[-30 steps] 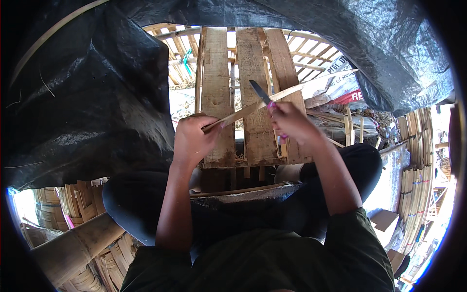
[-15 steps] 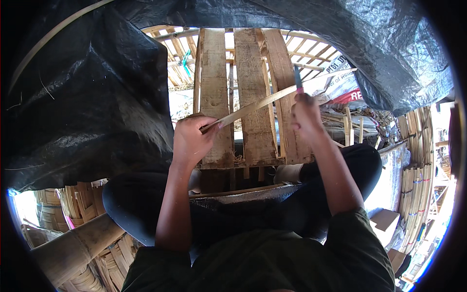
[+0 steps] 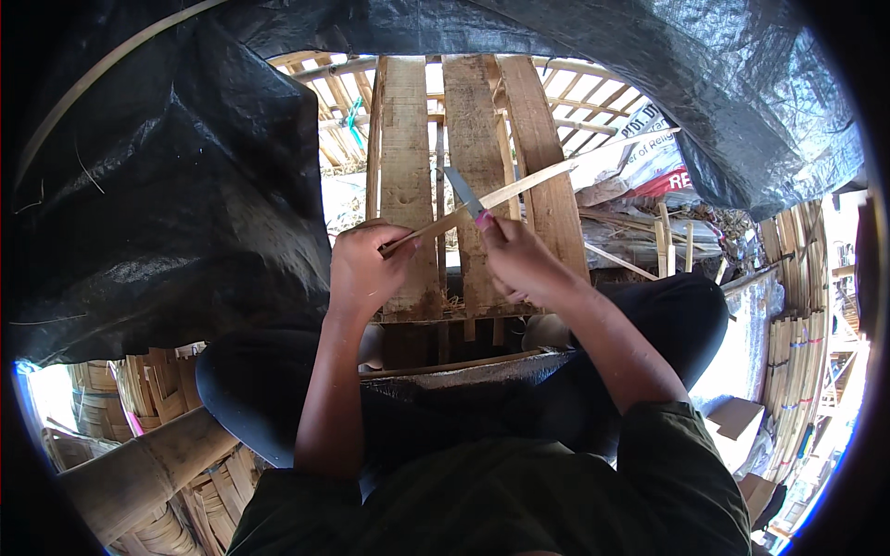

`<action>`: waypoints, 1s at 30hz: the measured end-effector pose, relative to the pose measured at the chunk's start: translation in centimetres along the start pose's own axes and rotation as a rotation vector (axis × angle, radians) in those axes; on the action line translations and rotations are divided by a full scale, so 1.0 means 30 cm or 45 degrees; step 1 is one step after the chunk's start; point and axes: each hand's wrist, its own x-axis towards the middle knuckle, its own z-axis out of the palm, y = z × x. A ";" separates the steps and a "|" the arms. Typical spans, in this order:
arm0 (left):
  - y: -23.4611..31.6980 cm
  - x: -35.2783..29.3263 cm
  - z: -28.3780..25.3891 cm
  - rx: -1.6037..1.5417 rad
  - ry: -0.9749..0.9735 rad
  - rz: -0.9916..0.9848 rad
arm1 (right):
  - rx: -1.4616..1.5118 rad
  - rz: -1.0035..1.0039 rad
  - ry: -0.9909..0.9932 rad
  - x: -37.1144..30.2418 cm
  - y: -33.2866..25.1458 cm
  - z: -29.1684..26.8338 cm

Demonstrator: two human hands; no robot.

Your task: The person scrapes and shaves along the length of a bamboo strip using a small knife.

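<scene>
Wooden strip (image 3: 530, 183) position: slanting across three boards (image 3: 406, 185) in front of me, near end at the left, far end pointing up and right toward a printed sack (image 3: 649, 171). My left hand (image 3: 368, 264) was closed on the near end, fingers curled in and knuckles up. My right hand (image 3: 524, 259) was closed around the handle of a knife (image 3: 464, 191), with a bit of pink showing near the base of the blade. The blade crossed the strip between my two hands, tip pointing up and left; I could not tell whether its edge touched the wood. I also could not tell whether the strip rested on the boards or was held above them. The boards ran lengthwise away from me, with gaps between. Black plastic sheet (image 3: 167, 213) hung at my left. My bent legs (image 3: 264, 380) were spread to both sides, and a thick pole (image 3: 153, 468) lay beyond my left knee.
</scene>
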 end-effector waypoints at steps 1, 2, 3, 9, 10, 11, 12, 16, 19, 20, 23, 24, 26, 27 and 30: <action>-0.005 -0.001 0.003 -0.014 -0.002 -0.031 | 0.080 0.036 -0.064 0.009 -0.012 -0.045; -0.010 -0.004 0.001 -0.009 -0.002 -0.033 | 0.160 0.069 -0.134 0.020 -0.019 -0.085; -0.012 -0.004 0.004 -0.029 0.050 0.002 | 0.162 0.070 -0.137 0.046 0.002 -0.124; -0.015 0.002 0.024 -0.102 0.209 0.107 | -0.130 -0.035 0.067 -0.016 0.007 0.048; -0.017 0.005 0.024 -0.111 0.220 0.114 | -0.124 -0.038 0.062 -0.008 0.004 0.037; -0.018 0.008 0.029 -0.116 0.214 0.118 | -0.038 -0.014 -0.015 0.001 0.000 0.012; -0.020 0.010 0.031 -0.187 0.266 0.033 | 0.047 0.008 -0.098 0.010 -0.002 -0.011; -0.060 0.009 0.044 -0.314 0.341 -0.061 | 0.354 -0.077 0.441 0.054 0.032 -0.060; -0.063 0.007 0.050 -0.344 0.289 -0.122 | 0.089 0.006 0.038 0.005 0.031 0.093; -0.064 0.003 0.046 -0.380 0.274 -0.148 | 0.015 -0.059 0.104 0.006 0.019 0.096; -0.064 0.014 0.034 -0.538 0.327 -0.107 | 0.353 0.082 -0.001 0.036 -0.011 -0.019; -0.042 0.016 0.024 -0.579 0.317 -0.099 | 0.445 0.045 0.169 0.058 0.001 -0.052; -0.019 0.003 0.011 -0.619 0.255 -0.170 | 0.332 0.062 0.335 0.068 0.016 -0.035; -0.013 0.003 0.009 -0.661 0.194 -0.236 | 0.218 0.073 0.502 0.066 0.011 -0.016; -0.041 0.002 0.036 -0.536 0.356 0.061 | 0.038 0.024 0.125 0.017 -0.003 0.062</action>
